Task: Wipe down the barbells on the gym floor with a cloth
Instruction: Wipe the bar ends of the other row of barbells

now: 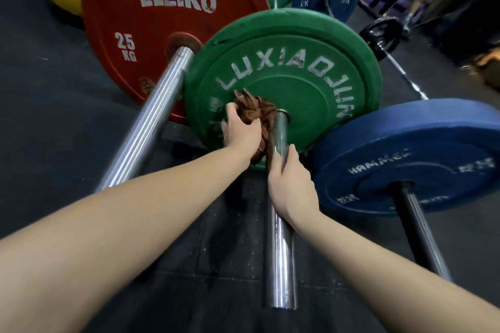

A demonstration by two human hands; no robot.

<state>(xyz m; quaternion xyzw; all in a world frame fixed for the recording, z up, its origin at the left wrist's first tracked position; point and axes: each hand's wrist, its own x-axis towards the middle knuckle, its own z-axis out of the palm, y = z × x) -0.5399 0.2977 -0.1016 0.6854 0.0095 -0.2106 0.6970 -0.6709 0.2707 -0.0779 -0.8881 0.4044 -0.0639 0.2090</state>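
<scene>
Left grip point(240, 134) clenched on cloth point(255, 113), frame centre: soft, light, bunch it. Right grip point(290, 184) grasping barbell sleeve point(280, 251): likely heavy, stiff, slick chrome; steady there.

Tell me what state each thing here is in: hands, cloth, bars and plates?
left hand: grips the brown cloth.
right hand: grips the middle bar.
brown cloth: crumpled, pressed on the green plate beside the middle bar.
green plate: loaded on the middle bar, standing on edge.
red plate: loaded on the left bar.
blue plate: loaded on the right bar.
</scene>
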